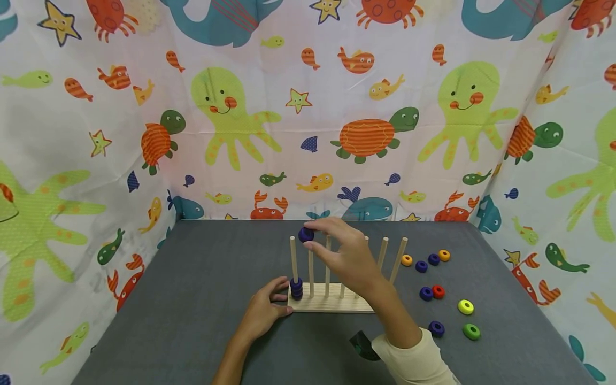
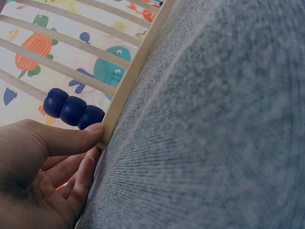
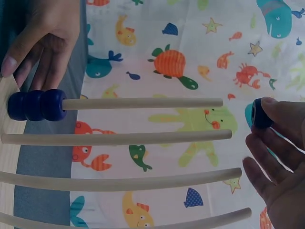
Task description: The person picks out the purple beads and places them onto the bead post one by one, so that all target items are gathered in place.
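A wooden peg stand (image 1: pixel 332 305) with several upright pegs stands on the grey table. Three dark blue beads (image 2: pixel 72 109) are stacked at the bottom of its leftmost peg (image 3: pixel 143 104). My left hand (image 1: pixel 262 310) grips the left end of the base, thumb at the front edge and fingers behind, as the left wrist view shows. Up above the peg tops, my right hand (image 1: pixel 348 256) pinches another dark blue bead (image 3: pixel 261 113) between thumb and fingertips. This bead is just beyond the tip of the leftmost peg in the right wrist view, and the other pegs carry no beads.
Loose beads lie right of the stand: a yellow one (image 1: pixel 465 307), a green one (image 1: pixel 472 331), a red one (image 1: pixel 438 291), orange ones (image 1: pixel 406 260) and several blue ones (image 1: pixel 426 293). A small dark object (image 1: pixel 364 346) shows by the right sleeve. A sea-animal curtain (image 1: pixel 308 107) surrounds the table.
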The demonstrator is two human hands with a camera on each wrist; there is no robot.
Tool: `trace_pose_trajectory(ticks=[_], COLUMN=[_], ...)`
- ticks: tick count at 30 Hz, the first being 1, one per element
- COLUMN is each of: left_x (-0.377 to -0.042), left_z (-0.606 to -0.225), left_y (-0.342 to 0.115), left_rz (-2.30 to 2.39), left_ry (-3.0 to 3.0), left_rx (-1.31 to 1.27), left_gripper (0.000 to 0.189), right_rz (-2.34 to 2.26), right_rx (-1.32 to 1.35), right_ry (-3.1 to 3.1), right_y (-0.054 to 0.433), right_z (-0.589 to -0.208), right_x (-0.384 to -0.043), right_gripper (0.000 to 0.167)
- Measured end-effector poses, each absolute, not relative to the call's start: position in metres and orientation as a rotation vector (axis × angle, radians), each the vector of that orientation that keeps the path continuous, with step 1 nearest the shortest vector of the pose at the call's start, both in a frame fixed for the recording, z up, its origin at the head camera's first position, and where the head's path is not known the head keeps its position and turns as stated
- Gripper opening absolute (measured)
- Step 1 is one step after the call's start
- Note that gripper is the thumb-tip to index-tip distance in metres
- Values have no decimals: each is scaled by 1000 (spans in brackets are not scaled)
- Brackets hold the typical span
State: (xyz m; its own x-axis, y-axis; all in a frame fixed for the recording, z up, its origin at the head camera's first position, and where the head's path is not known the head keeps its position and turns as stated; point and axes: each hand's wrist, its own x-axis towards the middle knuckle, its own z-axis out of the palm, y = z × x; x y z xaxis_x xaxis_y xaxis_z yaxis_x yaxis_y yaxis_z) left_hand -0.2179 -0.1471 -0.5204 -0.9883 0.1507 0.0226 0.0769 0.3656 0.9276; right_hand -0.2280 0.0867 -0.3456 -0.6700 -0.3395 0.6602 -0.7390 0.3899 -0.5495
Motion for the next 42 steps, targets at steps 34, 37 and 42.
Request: trace_pose_trajectory(ticks=[34,37,42], left_x=[-221,-221,-220], left_z=[-523,-523,-522], left_y=[-146,-146,-147], left_rz=[1703,1703,1702], left_ry=[2535,2540,2544], left_rx=[211,214,221], left_gripper=[76,76,76], right_rz=[1147,1135,1139], right_rx=[886,887,883], right_ry=[-2411,-2405,-2378], right_y=[62,62,63], right_z=[-349,-349,-349], right_x=[-236,-236,-234], right_gripper=[34,35,36])
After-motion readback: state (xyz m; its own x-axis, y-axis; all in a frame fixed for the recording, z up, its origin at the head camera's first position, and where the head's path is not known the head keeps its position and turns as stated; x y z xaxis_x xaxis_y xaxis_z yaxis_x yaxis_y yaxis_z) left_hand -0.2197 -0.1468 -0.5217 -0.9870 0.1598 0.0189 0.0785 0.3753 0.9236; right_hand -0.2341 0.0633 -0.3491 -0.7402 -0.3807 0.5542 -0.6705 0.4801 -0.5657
